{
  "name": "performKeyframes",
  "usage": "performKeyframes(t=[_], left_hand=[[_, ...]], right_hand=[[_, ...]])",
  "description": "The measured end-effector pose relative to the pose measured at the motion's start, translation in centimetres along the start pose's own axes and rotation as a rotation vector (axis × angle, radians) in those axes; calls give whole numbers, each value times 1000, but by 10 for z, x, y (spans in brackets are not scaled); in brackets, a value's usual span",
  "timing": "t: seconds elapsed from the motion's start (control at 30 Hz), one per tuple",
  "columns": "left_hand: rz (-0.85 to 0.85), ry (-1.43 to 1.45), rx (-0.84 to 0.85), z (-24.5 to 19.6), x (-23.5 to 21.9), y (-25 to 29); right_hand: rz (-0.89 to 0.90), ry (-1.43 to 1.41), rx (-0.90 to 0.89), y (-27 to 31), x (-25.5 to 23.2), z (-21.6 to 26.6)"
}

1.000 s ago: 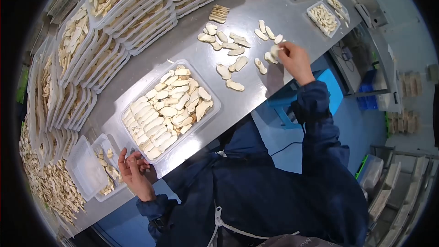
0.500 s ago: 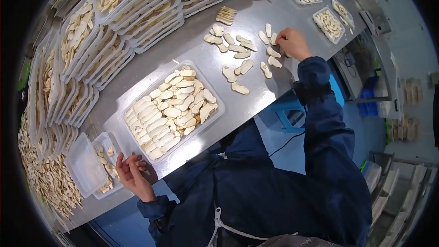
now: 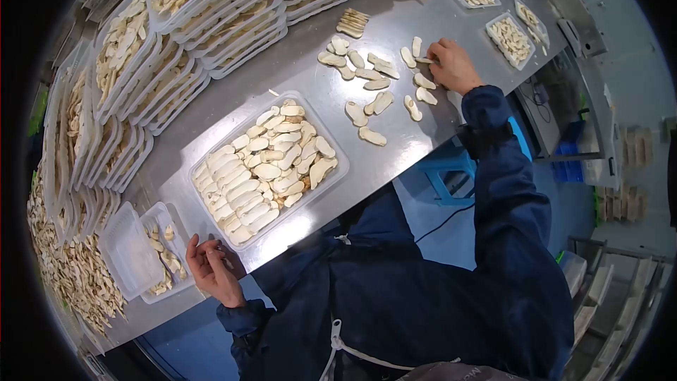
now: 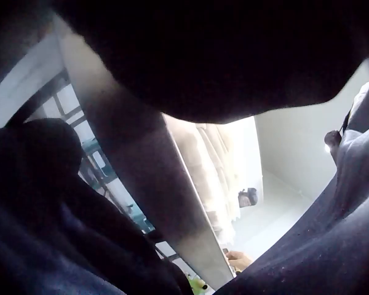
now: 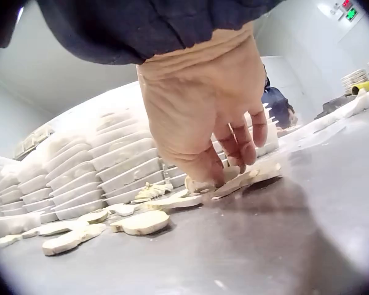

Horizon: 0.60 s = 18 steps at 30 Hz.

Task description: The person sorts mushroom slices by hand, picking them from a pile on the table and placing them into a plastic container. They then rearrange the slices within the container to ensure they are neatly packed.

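Note:
My right hand is down on the steel table among loose pale mushroom slices. In the right wrist view its thumb and curled fingers pinch one slice that lies on the table. Nearer me stands a large clear tray packed with rows of slices. My left hand rests at the table's near edge beside a small tray, fingers loosely curled; whether it holds anything is unclear. The left wrist view is mostly dark sleeve.
Stacks of filled clear trays line the far and left sides. A loose heap of slices lies at the far left. Small trays sit at the table's right end. A blue stool stands below the table edge.
My right hand, which held a slice up a second ago, has gone down to the table among the loose slices. The left hand has barely shifted.

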<state>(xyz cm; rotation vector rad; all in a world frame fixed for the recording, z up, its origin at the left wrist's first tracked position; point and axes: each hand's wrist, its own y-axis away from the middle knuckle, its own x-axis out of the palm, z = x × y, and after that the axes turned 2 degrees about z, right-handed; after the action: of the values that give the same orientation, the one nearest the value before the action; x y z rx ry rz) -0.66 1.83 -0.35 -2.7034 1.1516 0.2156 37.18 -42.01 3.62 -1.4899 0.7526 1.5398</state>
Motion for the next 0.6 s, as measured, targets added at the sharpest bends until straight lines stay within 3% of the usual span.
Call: performKeyframes(t=[0.6], left_hand=[[8,28,3,0,3,2]], right_hand=[[-3,40,-39,6,1,4]])
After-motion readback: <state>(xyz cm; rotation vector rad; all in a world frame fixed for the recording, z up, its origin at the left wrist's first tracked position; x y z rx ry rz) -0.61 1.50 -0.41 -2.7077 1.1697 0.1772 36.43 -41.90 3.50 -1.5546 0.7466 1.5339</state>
